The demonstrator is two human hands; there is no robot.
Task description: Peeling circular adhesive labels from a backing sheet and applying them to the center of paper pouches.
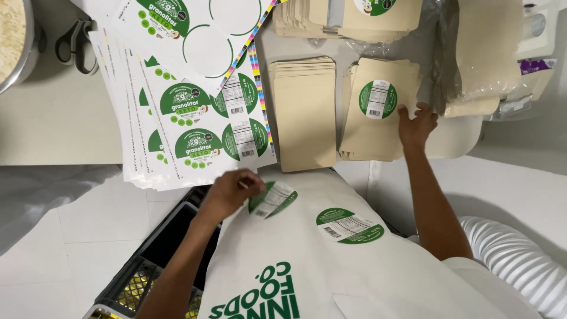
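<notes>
The left hand [227, 192] pinches a round green and white sticker [273, 199] by its edge, down past the front edge of the desk [59, 124], over the white apron [307, 254]. A second round sticker [349, 225] sits stuck on the apron beside it. The right hand [416, 125] lies flat with open fingers on the top brown paper bag [378, 115], which already has a green sticker on it, near the right side of the desk. To do this well, I think the sticker should be held only by its rim, so the sticky side stays clean, and the bag pressed flat so it cannot slide. The sheets of stickers [195, 112] lie at the left part of the desk. The scissors [77, 41] and a metal bowl [26, 47] are cut off at the far left corner. The sticker's sticky side cannot be seen.
</notes>
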